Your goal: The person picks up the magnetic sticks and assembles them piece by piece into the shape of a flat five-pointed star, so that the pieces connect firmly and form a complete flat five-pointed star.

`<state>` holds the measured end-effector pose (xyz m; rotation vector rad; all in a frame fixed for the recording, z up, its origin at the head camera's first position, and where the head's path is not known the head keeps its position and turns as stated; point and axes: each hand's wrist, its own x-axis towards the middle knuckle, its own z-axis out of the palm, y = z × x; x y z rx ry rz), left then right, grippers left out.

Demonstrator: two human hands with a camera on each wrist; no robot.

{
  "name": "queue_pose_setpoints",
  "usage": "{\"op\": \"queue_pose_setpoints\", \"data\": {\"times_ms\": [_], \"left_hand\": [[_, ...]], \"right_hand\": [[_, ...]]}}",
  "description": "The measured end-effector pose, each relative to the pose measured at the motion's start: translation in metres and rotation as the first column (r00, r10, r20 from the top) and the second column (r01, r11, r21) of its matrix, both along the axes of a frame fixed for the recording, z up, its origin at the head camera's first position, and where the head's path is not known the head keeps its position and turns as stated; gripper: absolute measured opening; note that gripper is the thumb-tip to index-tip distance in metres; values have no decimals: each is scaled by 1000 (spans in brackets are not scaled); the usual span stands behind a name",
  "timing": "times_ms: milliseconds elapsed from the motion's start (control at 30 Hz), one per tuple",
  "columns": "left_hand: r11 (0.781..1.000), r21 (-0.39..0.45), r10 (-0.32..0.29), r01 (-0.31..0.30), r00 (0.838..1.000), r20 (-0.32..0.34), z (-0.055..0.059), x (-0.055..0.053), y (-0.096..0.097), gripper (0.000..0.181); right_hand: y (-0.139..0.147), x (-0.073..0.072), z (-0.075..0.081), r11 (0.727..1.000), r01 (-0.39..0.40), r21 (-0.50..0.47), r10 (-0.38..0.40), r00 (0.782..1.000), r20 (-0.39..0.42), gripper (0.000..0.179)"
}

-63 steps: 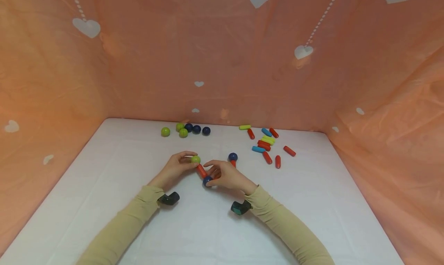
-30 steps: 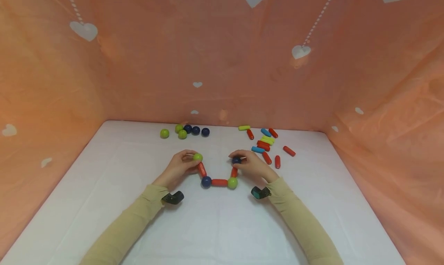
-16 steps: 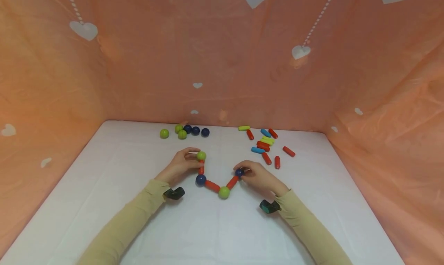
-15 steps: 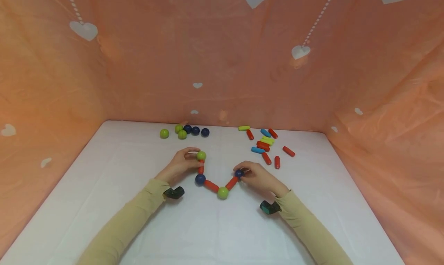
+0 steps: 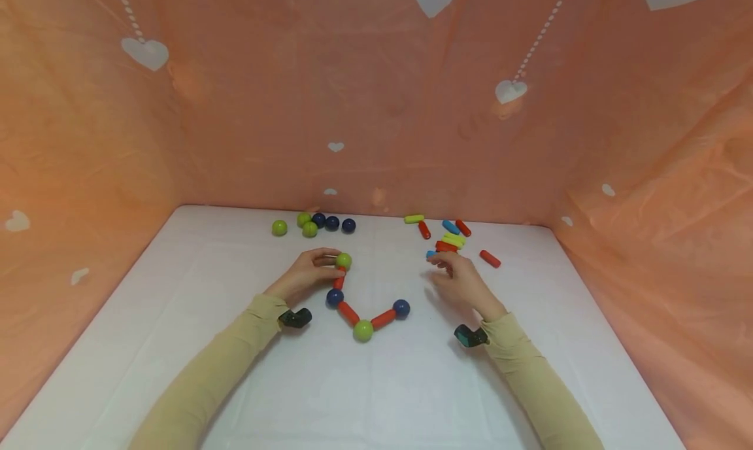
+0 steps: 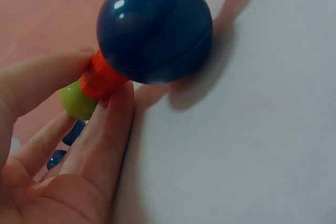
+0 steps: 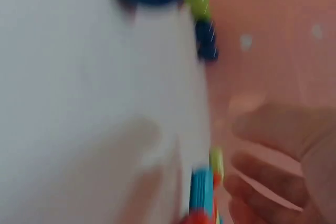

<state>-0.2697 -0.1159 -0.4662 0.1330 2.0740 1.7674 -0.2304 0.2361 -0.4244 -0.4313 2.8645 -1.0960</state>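
Note:
My left hand (image 5: 306, 272) pinches the red rod (image 6: 102, 77) at the upper end of a joined chain, between a green ball (image 5: 344, 261) and a blue ball (image 5: 334, 297). From there the chain bends through another red rod (image 5: 348, 313), a lower green ball (image 5: 363, 330) and a third red rod (image 5: 384, 319) to an end blue ball (image 5: 402, 308). My right hand (image 5: 461, 281) holds nothing. Its fingers, loosely bent, hover by the loose rods, partly covering a blue rod (image 5: 431, 254) in the head view; the right wrist view is blurred.
Loose green balls (image 5: 279, 227) and blue balls (image 5: 349, 225) lie along the back of the white table (image 5: 282, 391). At the back right are several loose rods, among them a yellow-green rod (image 5: 414, 219) and a red rod (image 5: 490, 258). An orange cloth (image 5: 376, 97) surrounds the table.
Both hands gripped the chain's end balls a second ago. My right hand has let go of its blue ball and moved right toward the loose rods. The chain's lower part has swung left and nearer.

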Motion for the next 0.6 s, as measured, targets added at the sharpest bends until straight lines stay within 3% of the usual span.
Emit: {"op": "queue_pose_setpoints", "data": {"times_ms": [67,167,367,600], "left_hand": [[1000,6,-4,4,1000,1,-2,0,0,64],[1000,26,-1,0,1000,21,-4,-1,1,63],[999,34,3,-4,1000,26,-3,0,2,62],[999,47,12,-14,999,50,-1,1,4,63]], "right_hand": [[7,-6,-1,994,92,61,-91,996,-9,42],[16,-14,-6,979,156,134,-155,988,-19,45],[25,-23,-13,975,147,165,-147,989,-10,48],[28,-22,-14,979,141,146,-147,988,36,49]]}}
